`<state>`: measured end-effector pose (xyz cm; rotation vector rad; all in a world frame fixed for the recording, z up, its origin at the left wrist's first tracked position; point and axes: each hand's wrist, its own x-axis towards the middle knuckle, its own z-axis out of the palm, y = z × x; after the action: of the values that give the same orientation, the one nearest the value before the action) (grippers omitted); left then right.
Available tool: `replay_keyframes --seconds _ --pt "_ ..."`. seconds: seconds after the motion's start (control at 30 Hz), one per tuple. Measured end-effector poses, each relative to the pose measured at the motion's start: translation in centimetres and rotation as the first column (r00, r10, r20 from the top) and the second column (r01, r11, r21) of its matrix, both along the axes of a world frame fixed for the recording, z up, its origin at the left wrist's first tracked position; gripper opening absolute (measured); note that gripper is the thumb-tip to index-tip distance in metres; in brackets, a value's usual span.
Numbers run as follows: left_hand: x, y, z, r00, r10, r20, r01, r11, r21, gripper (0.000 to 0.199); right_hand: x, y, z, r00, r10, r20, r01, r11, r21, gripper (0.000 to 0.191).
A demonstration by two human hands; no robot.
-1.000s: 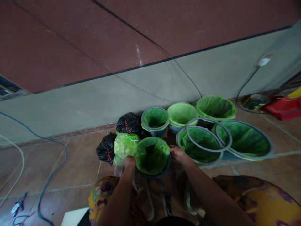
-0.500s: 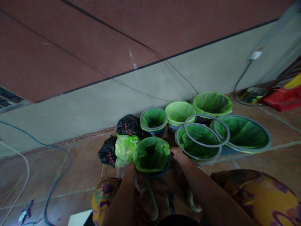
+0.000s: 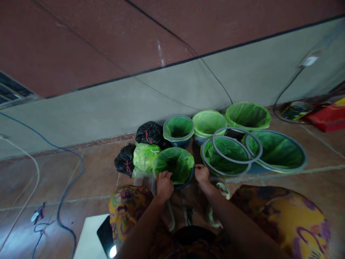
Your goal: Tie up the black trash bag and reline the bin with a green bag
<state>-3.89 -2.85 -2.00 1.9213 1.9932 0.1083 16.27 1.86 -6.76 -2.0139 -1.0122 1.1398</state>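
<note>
A small bin lined with a green bag [image 3: 176, 163] stands on the floor between my hands. My left hand [image 3: 164, 182] lies on the near left part of its rim, fingers bent over the liner's edge and pressed together. At the right side of the same rim, my right hand [image 3: 201, 173] is closed, its fingertips by the liner's edge. A tied light-green bag [image 3: 145, 158] touches the bin's left side. Just right of my right hand is another lined bin [image 3: 225, 156] with a grey ring [image 3: 237, 162] lying across its top.
Tied black bags [image 3: 124, 160] sit at the left by the wall. More lined bins [image 3: 247, 116] stand at the back and right. A blue hose [image 3: 64, 194] and a white board [image 3: 90, 237] are on the floor at left. A red object [image 3: 327, 117] is far right.
My left hand has moved from the bin's outer left side up onto its near left rim. The right hand has stayed beside the right rim. The view has shifted slightly.
</note>
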Motion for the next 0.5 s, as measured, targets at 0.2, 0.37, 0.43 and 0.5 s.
replay_keyframes --seconds 0.2,0.37,0.43,0.5 --pt "1.6 0.3 -0.2 0.974 -0.194 -0.114 0.153 0.944 -0.293 0.028 -2.6 -2.2 2.3 0.833 0.456 0.312 -0.494 0.868 0.048 0.031" --pt "0.5 0.7 1.3 0.982 -0.176 -0.066 0.156 0.959 -0.235 0.030 -4.0 -4.0 3.7 0.526 0.728 0.441 -0.801 0.597 -0.030 0.037" --pt "0.1 0.1 1.8 0.984 -0.174 -0.037 0.162 0.963 -0.214 0.030 -4.0 -4.3 4.3 0.461 0.736 0.496 -0.838 0.545 -0.031 0.032" --pt "-0.3 -0.7 2.0 0.983 -0.181 -0.010 0.175 0.963 -0.207 0.027 -3.6 -4.5 4.5 0.429 0.716 0.551 -0.837 0.545 -0.056 0.021"
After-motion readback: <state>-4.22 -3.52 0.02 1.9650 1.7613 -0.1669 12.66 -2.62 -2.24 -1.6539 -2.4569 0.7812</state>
